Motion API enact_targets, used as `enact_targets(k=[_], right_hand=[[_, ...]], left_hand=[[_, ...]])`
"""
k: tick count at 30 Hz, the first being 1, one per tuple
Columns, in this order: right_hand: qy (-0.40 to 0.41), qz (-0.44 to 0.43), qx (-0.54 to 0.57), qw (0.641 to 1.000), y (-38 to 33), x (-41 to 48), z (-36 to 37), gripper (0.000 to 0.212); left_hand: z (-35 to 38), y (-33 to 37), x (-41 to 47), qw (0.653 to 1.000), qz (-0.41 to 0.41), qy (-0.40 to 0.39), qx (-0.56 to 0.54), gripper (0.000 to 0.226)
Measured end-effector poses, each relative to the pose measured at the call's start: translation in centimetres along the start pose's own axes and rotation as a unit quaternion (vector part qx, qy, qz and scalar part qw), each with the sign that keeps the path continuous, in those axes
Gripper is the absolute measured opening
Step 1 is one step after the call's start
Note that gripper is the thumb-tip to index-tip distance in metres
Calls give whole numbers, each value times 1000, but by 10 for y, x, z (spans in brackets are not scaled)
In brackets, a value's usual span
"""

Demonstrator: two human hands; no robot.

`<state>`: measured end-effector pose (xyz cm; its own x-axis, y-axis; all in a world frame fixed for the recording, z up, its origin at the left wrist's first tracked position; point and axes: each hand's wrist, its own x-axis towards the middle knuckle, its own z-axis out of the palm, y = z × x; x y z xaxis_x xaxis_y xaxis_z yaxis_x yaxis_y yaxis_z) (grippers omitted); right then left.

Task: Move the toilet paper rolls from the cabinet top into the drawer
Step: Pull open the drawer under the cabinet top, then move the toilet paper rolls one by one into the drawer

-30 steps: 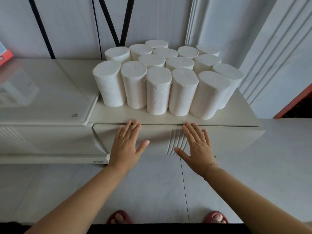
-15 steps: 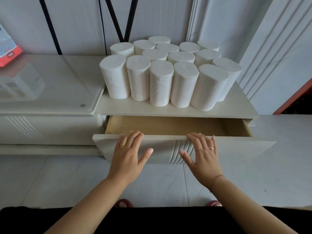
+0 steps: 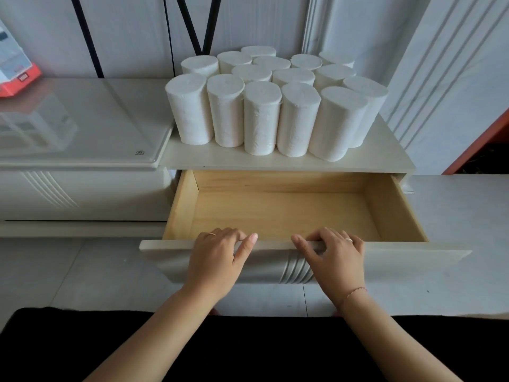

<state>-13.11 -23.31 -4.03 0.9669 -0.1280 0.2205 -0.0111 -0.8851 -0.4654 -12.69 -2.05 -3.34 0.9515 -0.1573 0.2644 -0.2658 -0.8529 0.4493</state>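
Several white toilet paper rolls (image 3: 261, 117) stand upright in tight rows on the cream cabinet top (image 3: 380, 158). Below them the wooden drawer (image 3: 281, 213) is pulled far out and holds nothing. My left hand (image 3: 217, 257) grips the top edge of the cream drawer front (image 3: 385, 260), fingers curled over it into the drawer. My right hand (image 3: 333, 255) grips the same edge a little to the right, above the ribbed groove pattern.
A glossy glass-topped cabinet (image 3: 82, 125) adjoins on the left, with a red and white box (image 3: 16, 67) at its far left. White wall panels rise behind and to the right. Grey floor tiles (image 3: 454, 216) lie around the drawer.
The drawer went from closed to pulled far out toward me. Both hands went from flat against the drawer front to fingers curled over its top edge.
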Motion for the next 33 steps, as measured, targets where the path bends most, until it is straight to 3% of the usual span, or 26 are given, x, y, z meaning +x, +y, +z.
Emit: enact_targets(k=[6, 14, 21, 25, 29, 31, 33], right_hand=[[-8, 11, 24, 1000, 1, -20, -8, 59], [-36, 13, 43, 998, 0, -38, -20, 59], [-65, 13, 12, 998, 4, -45, -25, 80], [-78, 27, 71, 994, 2, -28, -30, 73], [-2, 18, 163, 986, 9, 35, -31, 53], [16, 39, 216, 975, 16, 77, -30, 62], [27, 68, 272, 960, 21, 116, -27, 76]], left_hand=[[-1, 6, -26, 999, 14, 32, -26, 46], [-7, 16, -40, 999, -6, 11, -30, 46], [-6, 13, -44, 1000, 6, -14, -19, 53], [-5, 7, -38, 999, 18, -33, -13, 57], [-16, -1, -14, 997, 55, -41, -39, 58], [-18, -12, 4, 997, 53, -51, -15, 75], [-19, -25, 23, 998, 38, -57, -9, 75]])
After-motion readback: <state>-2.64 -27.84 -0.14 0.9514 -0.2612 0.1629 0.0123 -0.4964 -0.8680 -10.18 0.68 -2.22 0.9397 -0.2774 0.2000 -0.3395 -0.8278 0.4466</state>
